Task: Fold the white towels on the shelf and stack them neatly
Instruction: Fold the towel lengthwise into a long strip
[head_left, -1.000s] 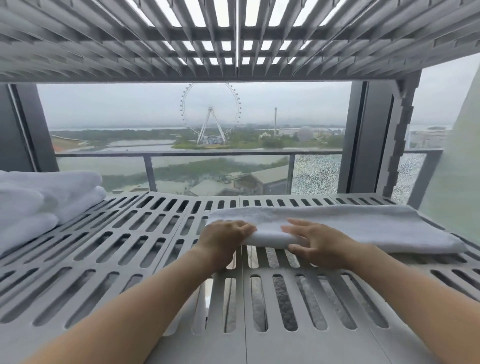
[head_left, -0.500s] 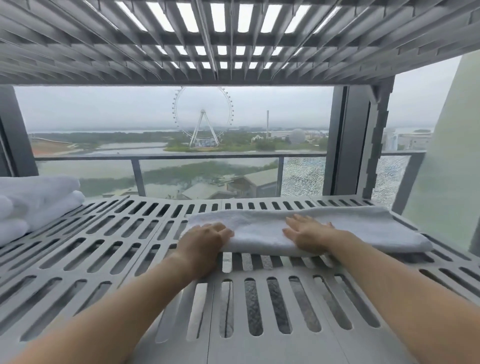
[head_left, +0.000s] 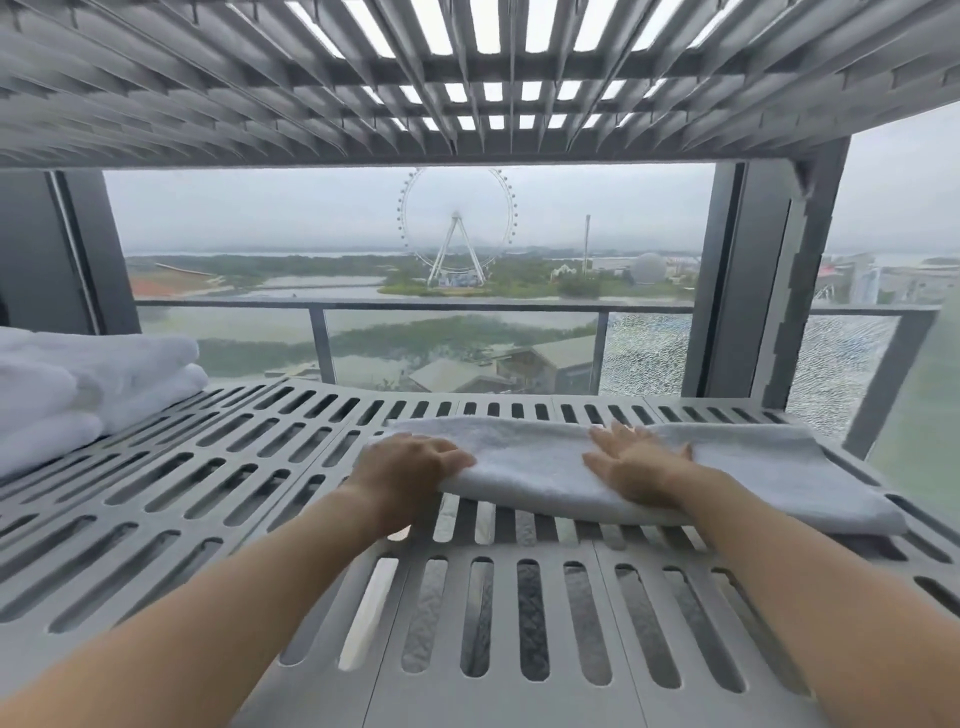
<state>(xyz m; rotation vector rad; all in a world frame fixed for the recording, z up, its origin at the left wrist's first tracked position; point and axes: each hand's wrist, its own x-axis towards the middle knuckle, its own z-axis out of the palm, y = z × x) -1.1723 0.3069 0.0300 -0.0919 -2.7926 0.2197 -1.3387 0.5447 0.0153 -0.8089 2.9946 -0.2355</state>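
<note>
Two hands on one long folded towel (head_left: 545, 467), grey slotted plastic shelf (head_left: 519, 550) before a window (head_left: 260, 218).
Left hand (head_left: 410, 462) gripping the soft end, right hand (head_left: 634, 462) pressing flat, fingers spread.

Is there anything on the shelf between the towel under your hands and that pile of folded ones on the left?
Nothing visible. The towel, with the left hand at its end and the right hand flat on it, lies right of centre; only bare slotted shelf separates it from the folded stack.
</note>
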